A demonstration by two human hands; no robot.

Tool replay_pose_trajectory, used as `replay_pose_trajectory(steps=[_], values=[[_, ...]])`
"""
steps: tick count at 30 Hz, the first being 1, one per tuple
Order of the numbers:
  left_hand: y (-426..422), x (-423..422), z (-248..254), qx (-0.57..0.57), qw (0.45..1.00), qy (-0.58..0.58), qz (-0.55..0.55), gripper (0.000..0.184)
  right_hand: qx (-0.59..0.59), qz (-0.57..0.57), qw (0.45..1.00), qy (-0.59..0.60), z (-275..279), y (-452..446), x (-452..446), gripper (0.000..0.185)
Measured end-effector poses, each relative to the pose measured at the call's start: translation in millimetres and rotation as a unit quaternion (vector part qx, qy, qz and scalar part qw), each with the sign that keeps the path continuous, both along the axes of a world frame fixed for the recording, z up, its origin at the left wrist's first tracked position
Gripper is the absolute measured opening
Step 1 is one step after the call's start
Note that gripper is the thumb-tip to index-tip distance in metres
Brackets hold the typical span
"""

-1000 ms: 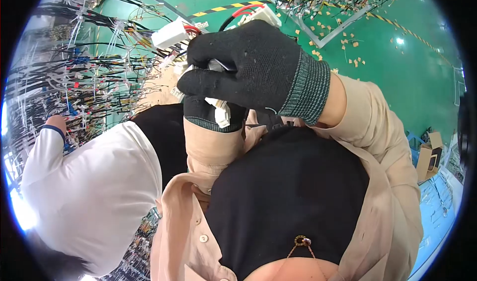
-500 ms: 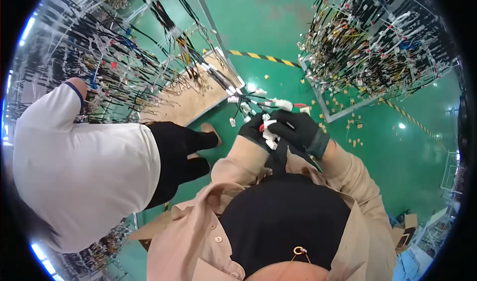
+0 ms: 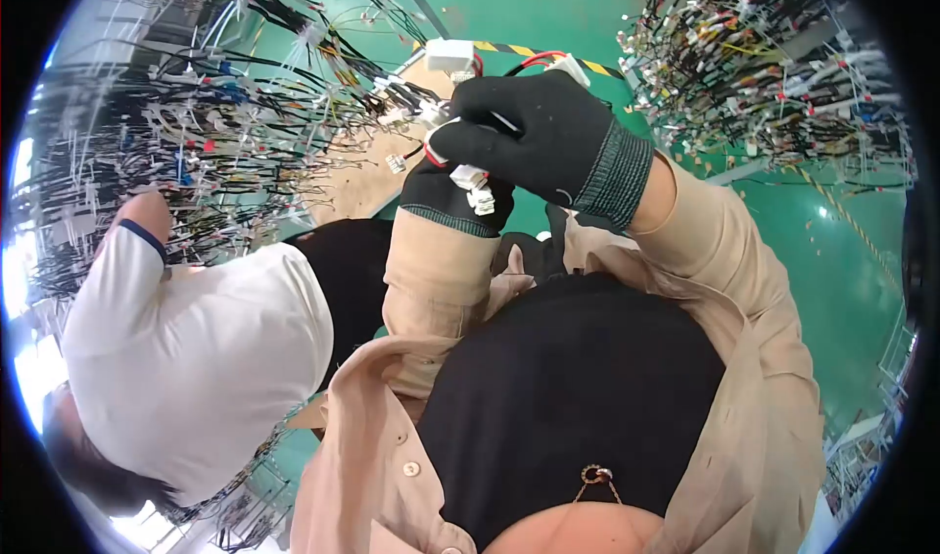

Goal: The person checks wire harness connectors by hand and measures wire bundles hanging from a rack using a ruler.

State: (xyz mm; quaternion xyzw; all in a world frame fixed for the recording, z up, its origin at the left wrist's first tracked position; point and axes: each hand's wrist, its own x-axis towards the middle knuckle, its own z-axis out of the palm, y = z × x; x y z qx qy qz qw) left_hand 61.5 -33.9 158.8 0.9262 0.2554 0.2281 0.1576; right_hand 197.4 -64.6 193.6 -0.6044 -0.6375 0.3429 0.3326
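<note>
A co-worker in a white shirt [image 3: 206, 358] stands by hanging cables [image 3: 235, 133]. Past them, my left hand [image 3: 452, 194] is underneath, its finger closure hidden. White connectors [image 3: 470, 176] lie between my hands, just below my right thumb, long axis pointing towards my body. My right hand [image 3: 539, 138], overlapping from above, has its fingers curled closed on them. More cables [image 3: 754, 84] hang at right.

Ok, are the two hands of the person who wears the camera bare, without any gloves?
No, the left hand and the right hand each wear a black glove with a dark green cuff.
</note>
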Motion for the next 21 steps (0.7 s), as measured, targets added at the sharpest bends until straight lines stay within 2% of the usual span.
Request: replay_pose_trajectory(steps=[3, 9, 12, 16, 18, 20, 21], values=[[14.1, 9.6, 2.8, 0.001, 1.0, 0.018, 0.023, 0.022, 0.018, 0.016, 1.0, 0.019, 1.2, 22.5, 13.1, 0.039], [31.8, 30.3, 5.3, -0.019, 0.996, -0.04, 0.076, 0.02, 0.039, 0.061, 0.994, 0.077, -1.4, 54.4, 38.0, 0.036], [34.5, 38.8, 8.1, -0.167, 0.977, -0.078, 0.104, 0.019, 0.068, 0.077, 0.99, 0.094, -7.6, 65.5, 47.5, 0.033], [42.6, 53.7, 24.4, -0.414, 0.887, -0.161, 0.124, 0.017, 0.097, 0.127, 0.983, 0.091, -18.9, 74.7, 67.8, 0.025], [47.4, 56.5, 7.6, -0.538, 0.803, -0.222, 0.128, 0.017, 0.049, 0.144, 0.971, 0.184, -41.5, 76.0, 75.3, 0.023], [51.0, 58.8, -13.0, -0.631, 0.714, -0.272, 0.134, 0.017, 0.018, 0.174, 0.976, 0.131, -62.6, 74.5, 87.4, 0.027], [52.7, 59.5, -22.8, -0.667, 0.671, -0.293, 0.137, 0.017, -0.046, 0.193, 0.97, 0.138, -71.1, 71.9, 92.7, 0.031]])
